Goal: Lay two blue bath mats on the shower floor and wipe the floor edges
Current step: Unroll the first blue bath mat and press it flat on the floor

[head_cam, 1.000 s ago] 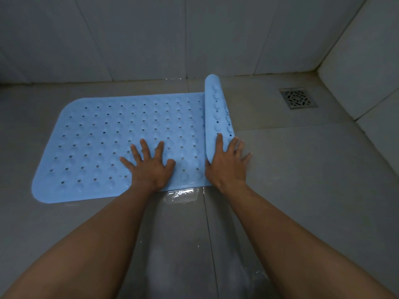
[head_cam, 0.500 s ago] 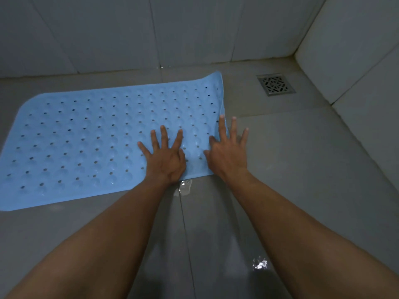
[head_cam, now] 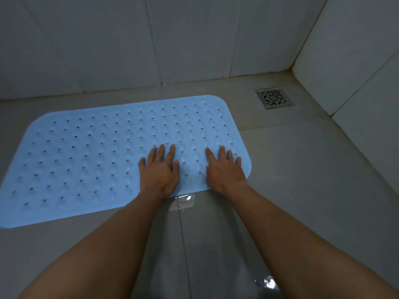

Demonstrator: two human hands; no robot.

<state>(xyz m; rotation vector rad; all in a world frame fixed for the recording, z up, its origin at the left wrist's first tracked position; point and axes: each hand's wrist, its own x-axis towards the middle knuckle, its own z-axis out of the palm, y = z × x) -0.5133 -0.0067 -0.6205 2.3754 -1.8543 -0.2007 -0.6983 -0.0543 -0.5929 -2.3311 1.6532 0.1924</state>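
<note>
One light blue bath mat (head_cam: 90, 160), dotted with small holes and round bumps, lies fully flat on the grey tiled shower floor (head_cam: 313, 180). My left hand (head_cam: 160, 171) presses flat on the mat's near right part, fingers straight. My right hand (head_cam: 224, 169) lies flat beside it, close to the mat's right end, fingers straight too. Only this one mat is in view.
A square metal drain grate (head_cam: 273, 97) sits in the floor at the back right corner. White tiled walls (head_cam: 194, 39) rise behind and to the right. Wet patches (head_cam: 183, 200) shine on the floor near the mat's front edge and by my right forearm.
The rolled right end of the mat has been unrolled and now lies flat. My right hand moved from the roll's end onto the flattened mat; my left hand stayed pressed on it.
</note>
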